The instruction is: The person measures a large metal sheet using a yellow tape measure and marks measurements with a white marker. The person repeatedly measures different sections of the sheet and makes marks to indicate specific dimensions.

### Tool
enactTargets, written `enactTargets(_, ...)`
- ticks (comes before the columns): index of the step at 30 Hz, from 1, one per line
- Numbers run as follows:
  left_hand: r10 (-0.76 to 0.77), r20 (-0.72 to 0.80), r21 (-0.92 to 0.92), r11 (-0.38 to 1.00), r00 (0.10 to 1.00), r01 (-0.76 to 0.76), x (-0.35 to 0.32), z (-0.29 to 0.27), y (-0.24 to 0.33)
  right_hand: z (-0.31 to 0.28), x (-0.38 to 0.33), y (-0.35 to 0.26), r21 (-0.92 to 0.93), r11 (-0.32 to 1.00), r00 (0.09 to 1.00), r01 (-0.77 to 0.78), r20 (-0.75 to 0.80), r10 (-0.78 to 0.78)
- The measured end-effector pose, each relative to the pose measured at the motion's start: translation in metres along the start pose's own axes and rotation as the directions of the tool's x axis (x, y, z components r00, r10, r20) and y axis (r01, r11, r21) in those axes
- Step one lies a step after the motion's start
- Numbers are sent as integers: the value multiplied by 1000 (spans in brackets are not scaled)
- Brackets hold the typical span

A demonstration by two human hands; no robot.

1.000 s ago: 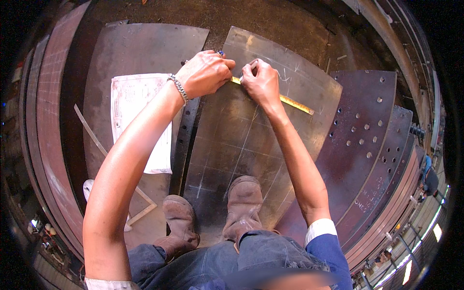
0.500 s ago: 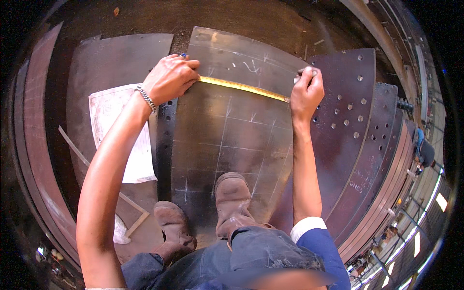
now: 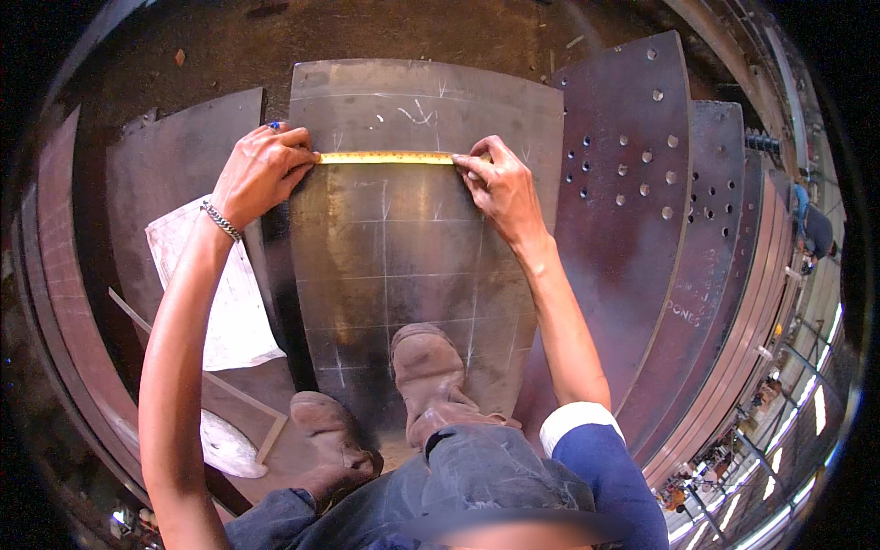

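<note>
A yellow tape measure (image 3: pixel 385 158) is stretched straight across a dark steel plate (image 3: pixel 367 247) marked with white chalk lines, crosses and arrows. My left hand (image 3: pixel 264 172), with a chain bracelet (image 3: pixel 221 221) on its wrist, pinches the tape near the plate's left edge. A small blue thing (image 3: pixel 275 126) shows at that hand's far side; I cannot tell what it is. My right hand (image 3: pixel 502 188) grips the tape's other end between thumb and fingers, above the plate's right half. Whatever lies inside its curled fingers is hidden.
A paper drawing (image 3: pixel 234 302) rests on the plate at left, near a carpenter's square (image 3: pixel 266 431). Drilled steel plates (image 3: pixel 623 211) overlap at right. My boots (image 3: pixel 429 362) stand at the near side. Another person (image 3: pixel 814 225) is far off at right.
My right hand has come left and turned inward, so the visible tape span is shorter and more level. The view has shifted, and my left hand appears farther left and slightly lower.
</note>
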State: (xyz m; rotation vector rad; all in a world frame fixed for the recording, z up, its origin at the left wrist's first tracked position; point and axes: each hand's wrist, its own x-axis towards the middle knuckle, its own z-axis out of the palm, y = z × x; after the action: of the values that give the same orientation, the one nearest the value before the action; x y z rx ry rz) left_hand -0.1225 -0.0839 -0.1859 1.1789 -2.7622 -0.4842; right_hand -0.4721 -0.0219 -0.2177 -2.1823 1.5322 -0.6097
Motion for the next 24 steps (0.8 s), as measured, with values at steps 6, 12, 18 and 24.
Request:
enactTargets(6,10,5,5,1000,1000,-10,-1,-1,-1,3,5,4,16,1000,1000,7,-9,-7)
enactTargets(12,4,24,-2,1000,1000,-4,0,-1,-3,0,10,6,19,1000,1000,13,8,-13)
enactTargets(18,14,12,-15,1000,1000,-14,-1,-2,-2,0,10,3,27,1000,1000,-4,6,4)
enactTargets(24,12,21,-12,1000,1000,-11,-2,-1,-4,0,6,12,-64,995,996,79,32,-77)
